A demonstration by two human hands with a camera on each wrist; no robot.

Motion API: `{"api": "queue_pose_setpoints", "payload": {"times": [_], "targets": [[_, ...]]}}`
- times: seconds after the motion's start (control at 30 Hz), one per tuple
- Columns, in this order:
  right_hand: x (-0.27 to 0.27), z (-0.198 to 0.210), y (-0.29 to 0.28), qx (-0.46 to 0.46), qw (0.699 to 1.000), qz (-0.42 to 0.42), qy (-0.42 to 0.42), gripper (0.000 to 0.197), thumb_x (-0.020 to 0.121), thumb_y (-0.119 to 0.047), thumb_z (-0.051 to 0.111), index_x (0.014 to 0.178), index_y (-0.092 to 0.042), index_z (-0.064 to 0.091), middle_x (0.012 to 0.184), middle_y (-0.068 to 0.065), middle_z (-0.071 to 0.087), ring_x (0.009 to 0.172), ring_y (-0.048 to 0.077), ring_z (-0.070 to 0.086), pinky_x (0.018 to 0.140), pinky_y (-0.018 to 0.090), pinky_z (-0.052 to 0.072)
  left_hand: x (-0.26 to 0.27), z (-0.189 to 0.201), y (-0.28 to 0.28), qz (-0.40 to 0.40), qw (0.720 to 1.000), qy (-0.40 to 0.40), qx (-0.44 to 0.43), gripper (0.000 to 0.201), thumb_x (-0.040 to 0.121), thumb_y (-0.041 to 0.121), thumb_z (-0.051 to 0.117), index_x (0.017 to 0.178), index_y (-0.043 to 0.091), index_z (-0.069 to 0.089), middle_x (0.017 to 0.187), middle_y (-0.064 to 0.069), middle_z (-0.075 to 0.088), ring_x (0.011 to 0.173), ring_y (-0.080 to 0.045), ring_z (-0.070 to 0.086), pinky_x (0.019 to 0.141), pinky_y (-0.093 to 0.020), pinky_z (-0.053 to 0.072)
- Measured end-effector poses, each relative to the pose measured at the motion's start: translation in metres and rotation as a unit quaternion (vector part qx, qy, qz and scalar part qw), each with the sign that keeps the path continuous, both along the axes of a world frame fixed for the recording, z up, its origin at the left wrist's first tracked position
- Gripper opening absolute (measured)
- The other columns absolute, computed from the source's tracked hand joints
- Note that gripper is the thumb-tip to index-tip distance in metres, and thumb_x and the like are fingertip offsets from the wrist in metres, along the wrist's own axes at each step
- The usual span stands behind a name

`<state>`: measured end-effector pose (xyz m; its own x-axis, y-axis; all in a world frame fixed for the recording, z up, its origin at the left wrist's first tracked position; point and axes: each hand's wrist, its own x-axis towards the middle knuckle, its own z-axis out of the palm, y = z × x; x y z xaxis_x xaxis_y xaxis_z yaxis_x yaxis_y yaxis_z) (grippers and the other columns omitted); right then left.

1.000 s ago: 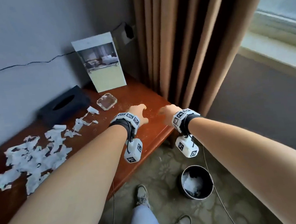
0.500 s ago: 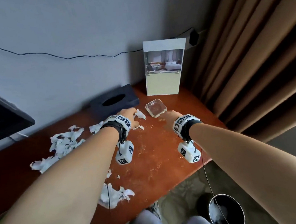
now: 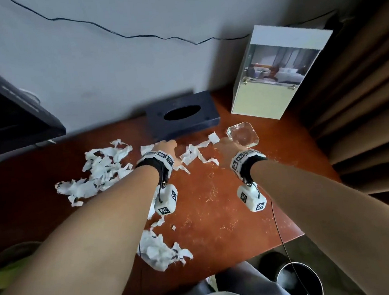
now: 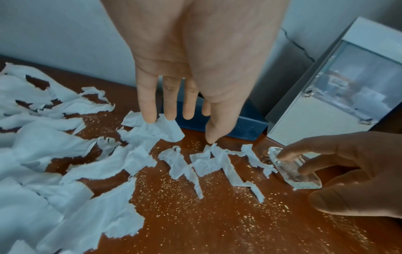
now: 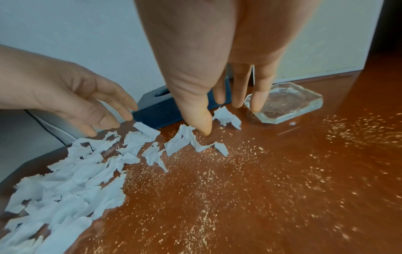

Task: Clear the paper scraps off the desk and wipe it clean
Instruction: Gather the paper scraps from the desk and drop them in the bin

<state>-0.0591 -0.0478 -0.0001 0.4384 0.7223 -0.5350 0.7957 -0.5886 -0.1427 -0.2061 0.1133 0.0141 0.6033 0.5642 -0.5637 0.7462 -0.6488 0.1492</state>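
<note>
Torn white paper scraps [image 3: 100, 170] lie in a heap on the left of the reddish-brown desk [image 3: 231, 215], with another clump [image 3: 160, 250] near the front edge. A few scraps [image 3: 193, 154] lie between my hands. My left hand [image 3: 171, 153] hangs over them with straight fingers [image 4: 150, 116], one fingertip touching a scrap [image 4: 152, 132]. My right hand [image 5: 230, 118] is open too, thumb down by a scrap [image 5: 182, 141]. Its fingertips [image 5: 256, 104] are at the edge of a glass ashtray [image 5: 287, 106]. Neither hand holds anything.
Fine pale crumbs [image 5: 217, 180] dust the desk. A dark blue tissue box [image 3: 181, 115] and a standing picture card [image 3: 274, 75] sit along the wall. A dark screen [image 3: 7, 113] overhangs the left. A black bin [image 3: 296, 282] stands on the floor, front right.
Both hands have moved from the desk's front right corner to the back, near the tissue box and ashtray. The head view has swung left and down over the desk.
</note>
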Motion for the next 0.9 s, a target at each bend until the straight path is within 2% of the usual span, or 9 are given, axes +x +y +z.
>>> {"api": "queue_pose_setpoints", "payload": {"times": [0.1,0.23,0.33,0.4,0.53,0.63,0.7,0.77,0.9], "targets": [[0.009,-0.020,0.014,-0.009,1.000,-0.022,-0.004,0.086,0.077,-0.024,0.079,0.145,-0.038,0.028,0.151,-0.002,0.021,0.137,0.038,0.029,0.100,0.059,0.042,0.005,-0.021,0.007,0.024,0.999,0.037,0.015,0.066,0.083,0.035,0.072,0.139,0.016,0.042,0.137,-0.014,0.043,0.121,-0.036,0.049,0.097,-0.043,0.048],[0.021,-0.033,0.034,-0.027,0.999,-0.014,0.010,0.094,0.077,-0.037,0.079,0.150,-0.036,0.020,0.157,0.000,0.006,0.143,0.038,0.016,0.104,0.061,0.038,0.006,-0.048,0.015,0.102,0.992,0.065,0.023,0.075,0.078,0.028,0.078,0.140,0.024,0.036,0.152,-0.012,0.018,0.138,-0.041,0.023,0.102,-0.054,0.041],[0.023,-0.038,0.048,-0.049,0.999,0.008,0.012,0.093,0.077,-0.038,0.078,0.149,-0.037,0.020,0.156,0.002,0.006,0.141,0.037,0.019,0.101,0.060,0.041,0.007,-0.061,0.020,0.123,0.989,0.078,0.020,0.089,0.078,0.027,0.079,0.147,0.029,0.023,0.159,-0.013,0.000,0.144,-0.045,0.003,0.106,-0.061,0.034],[0.020,-0.045,0.056,-0.052,0.998,0.031,0.006,0.090,0.074,-0.043,0.077,0.147,-0.037,0.024,0.154,0.003,0.011,0.138,0.034,0.023,0.099,0.058,0.042,0.008,-0.071,0.023,0.128,0.988,0.086,0.008,0.096,0.075,0.026,0.081,0.147,0.032,0.019,0.159,-0.013,-0.004,0.145,-0.045,0.001,0.107,-0.064,0.031],[0.015,-0.058,0.066,-0.043,0.997,0.065,-0.006,0.077,0.075,-0.038,0.076,0.140,-0.028,0.035,0.143,0.004,0.025,0.130,0.030,0.031,0.098,0.050,0.045,0.007,-0.085,0.021,0.121,0.988,0.095,0.012,0.091,0.072,0.026,0.083,0.142,0.031,0.026,0.157,-0.013,0.005,0.143,-0.039,0.010,0.103,-0.059,0.037],[0.015,-0.062,0.073,-0.013,0.997,0.068,0.031,0.041,0.084,-0.018,0.068,0.123,-0.017,0.054,0.128,0.005,0.045,0.115,0.025,0.050,0.095,0.037,0.049,0.007,-0.088,0.019,0.103,0.991,0.078,0.043,0.075,0.075,0.023,0.081,0.137,0.021,0.038,0.145,-0.014,0.024,0.132,-0.036,0.030,0.094,-0.050,0.047],[0.016,-0.058,0.076,-0.004,0.998,0.054,0.039,0.014,0.090,-0.012,0.057,0.102,-0.014,0.063,0.109,0.005,0.062,0.094,0.022,0.061,0.079,0.029,0.052,0.007,-0.086,0.021,0.085,0.993,0.068,0.050,0.061,0.081,0.018,0.076,0.133,0.013,0.044,0.136,-0.016,0.035,0.125,-0.035,0.039,0.091,-0.045,0.049],[0.016,-0.052,0.078,0.015,0.998,0.017,0.057,0.014,0.091,-0.010,0.049,0.092,-0.014,0.063,0.094,0.005,0.065,0.084,0.023,0.064,0.070,0.030,0.052,0.006,-0.083,0.024,0.067,0.995,0.063,0.036,0.051,0.084,0.014,0.072,0.129,0.010,0.049,0.129,-0.016,0.045,0.120,-0.035,0.048,0.093,-0.043,0.050],[0.020,-0.040,0.079,0.055,0.993,-0.047,0.092,0.031,0.088,0.000,0.045,0.099,-0.019,0.068,0.096,0.003,0.066,0.080,0.022,0.064,0.068,0.028,0.054,0.001,-0.071,0.028,0.055,0.998,0.033,0.019,0.035,0.085,0.003,0.063,0.119,0.009,0.058,0.115,-0.014,0.061,0.103,-0.034,0.063,0.087,-0.041,0.054]]}}
